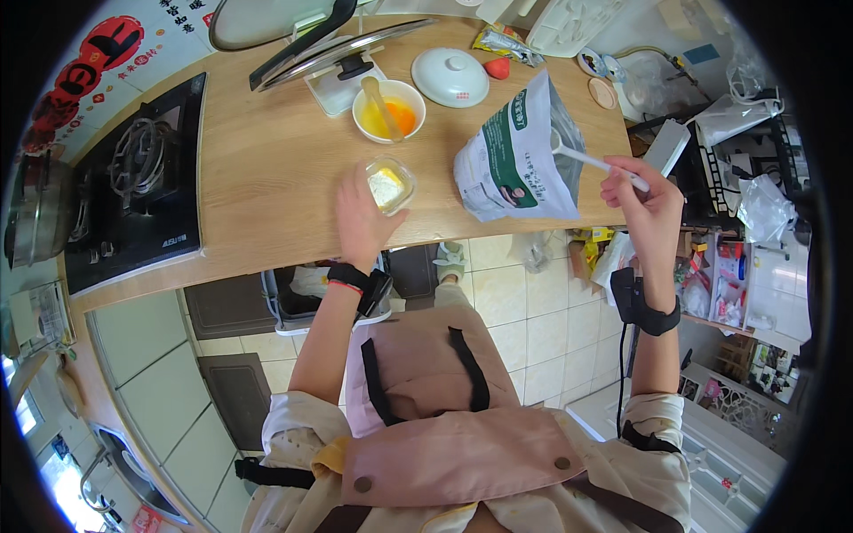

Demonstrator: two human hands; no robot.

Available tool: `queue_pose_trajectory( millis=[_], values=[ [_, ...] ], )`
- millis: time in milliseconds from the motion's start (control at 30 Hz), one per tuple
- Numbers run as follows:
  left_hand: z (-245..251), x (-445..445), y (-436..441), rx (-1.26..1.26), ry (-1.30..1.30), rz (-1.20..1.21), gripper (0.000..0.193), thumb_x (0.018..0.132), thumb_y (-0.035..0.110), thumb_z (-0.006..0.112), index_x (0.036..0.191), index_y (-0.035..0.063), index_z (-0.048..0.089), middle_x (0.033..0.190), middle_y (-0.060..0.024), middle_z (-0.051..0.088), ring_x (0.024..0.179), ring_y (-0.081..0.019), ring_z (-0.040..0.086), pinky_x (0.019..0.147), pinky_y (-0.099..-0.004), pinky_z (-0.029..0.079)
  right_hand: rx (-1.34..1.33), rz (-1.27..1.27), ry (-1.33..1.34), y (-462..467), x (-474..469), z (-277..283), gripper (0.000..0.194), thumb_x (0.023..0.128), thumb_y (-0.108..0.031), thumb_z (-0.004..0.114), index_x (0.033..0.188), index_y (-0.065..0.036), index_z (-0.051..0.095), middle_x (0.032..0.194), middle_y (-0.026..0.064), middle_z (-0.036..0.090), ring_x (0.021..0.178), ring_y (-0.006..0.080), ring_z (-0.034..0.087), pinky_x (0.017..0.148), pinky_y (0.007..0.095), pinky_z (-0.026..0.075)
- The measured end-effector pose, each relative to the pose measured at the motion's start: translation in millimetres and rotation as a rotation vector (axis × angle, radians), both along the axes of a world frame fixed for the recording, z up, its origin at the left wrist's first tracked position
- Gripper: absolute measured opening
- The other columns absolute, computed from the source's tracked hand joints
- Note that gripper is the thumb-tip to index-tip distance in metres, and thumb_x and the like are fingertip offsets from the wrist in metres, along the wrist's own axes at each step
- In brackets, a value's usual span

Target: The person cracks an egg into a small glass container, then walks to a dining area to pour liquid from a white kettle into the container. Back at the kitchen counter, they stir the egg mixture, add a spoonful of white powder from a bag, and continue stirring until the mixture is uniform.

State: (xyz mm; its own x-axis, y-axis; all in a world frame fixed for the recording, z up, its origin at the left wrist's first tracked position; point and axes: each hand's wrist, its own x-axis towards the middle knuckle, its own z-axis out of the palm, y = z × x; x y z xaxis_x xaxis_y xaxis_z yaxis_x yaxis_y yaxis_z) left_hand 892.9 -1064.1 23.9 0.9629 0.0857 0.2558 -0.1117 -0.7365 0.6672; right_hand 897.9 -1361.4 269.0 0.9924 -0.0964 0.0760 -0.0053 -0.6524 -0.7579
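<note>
My left hand [360, 213] rests on the counter against a small clear cup [408, 174], its fingers along the left side and thumb at the front. White powder [385, 189] lies in the cup with something yellow at its far side. A long-handled white plastic spoon [590, 158] is gripped in my right hand [643, 193]. The spoon's head is at the open mouth of a white and green foil-lined bag [493, 150], which stands upright on the counter. Behind the cup, a white bowl [362, 126] holds egg yolk [401, 120] and a wooden-coloured utensil [380, 103].
A white lid [450, 74] and a small red object [497, 68] sit behind the bag. A glass pan lid [380, 41] leans at the back. On the left is a black gas stove [140, 193]. The wooden counter's [286, 250] front edge runs before me, above an open bin [293, 300].
</note>
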Motion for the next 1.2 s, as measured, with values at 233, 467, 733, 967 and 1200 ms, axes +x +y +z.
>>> queue_pose_trajectory(
  millis=[233, 467, 733, 967, 1200],
  values=[
    [0.2, -20.8, 40.3, -0.001, 0.044, 0.028, 0.093, 0.055, 0.016, 0.088, 0.136, 0.0038, 0.044, 0.124, -0.0194, 0.052, 0.115, -0.039, 0.049, 0.1, -0.0459, 0.043, -0.309, 0.192, 0.075, 7.3, 9.3, -26.0, 0.014, 0.092, -0.004, 0.062, 0.102, 0.003, 0.069, 0.074, 0.0033, 0.066, 0.063, 0.0049, 0.057, 0.058, 0.0208, 0.045],
    [1.6, -38.1, 72.0, -0.086, 0.196, 0.095, 0.105, 0.057, 0.017, 0.089, 0.145, -0.0005, 0.035, 0.134, -0.0217, 0.05, 0.124, -0.0386, 0.049, 0.104, -0.0453, 0.043, -0.326, 0.136, -0.016, 16.3, 5.9, -16.2, 0.016, 0.088, -0.005, 0.066, 0.102, 0.0, 0.071, 0.064, 0.0061, 0.062, 0.054, 0.0086, 0.054, 0.051, 0.0249, 0.041],
    [-15.7, -44.1, 79.6, -0.027, 0.053, 0.206, 0.104, 0.059, 0.015, 0.087, 0.146, -0.0001, 0.031, 0.133, -0.0239, 0.049, 0.123, -0.0411, 0.048, 0.103, -0.0466, 0.042, 0.042, 0.312, -0.213, 127.9, -27.6, -73.2, 0.019, 0.081, -0.006, 0.073, 0.1, -0.006, 0.073, 0.074, 0.006, 0.066, 0.061, 0.0184, 0.062, 0.055, 0.03, 0.047],
    [-5.5, -59.4, 73.7, -0.112, 0.059, 0.226, 0.109, 0.062, 0.02, 0.089, 0.15, 0.0027, 0.026, 0.147, -0.0237, 0.038, 0.134, -0.0408, 0.039, 0.11, -0.0459, 0.036, -0.562, 0.125, -0.35, 208.6, 122.6, -206.9, 0.022, 0.085, -0.026, 0.069, 0.098, -0.009, 0.069, 0.09, 0.0111, 0.069, 0.092, 0.0311, 0.065, 0.076, 0.0436, 0.05],
    [0.5, -117.8, 84.8, -0.146, 0.12, 0.339, 0.106, 0.063, 0.019, 0.091, 0.149, 0.0078, 0.031, 0.141, -0.0207, 0.043, 0.13, -0.0383, 0.041, 0.107, -0.0459, 0.037, -0.685, 0.177, -0.315, 202.3, 138.4, -233.1, 0.018, 0.088, -0.026, 0.066, 0.098, -0.012, 0.071, 0.091, 0.0112, 0.07, 0.09, 0.0288, 0.066, 0.079, 0.045, 0.049]
  ],
)
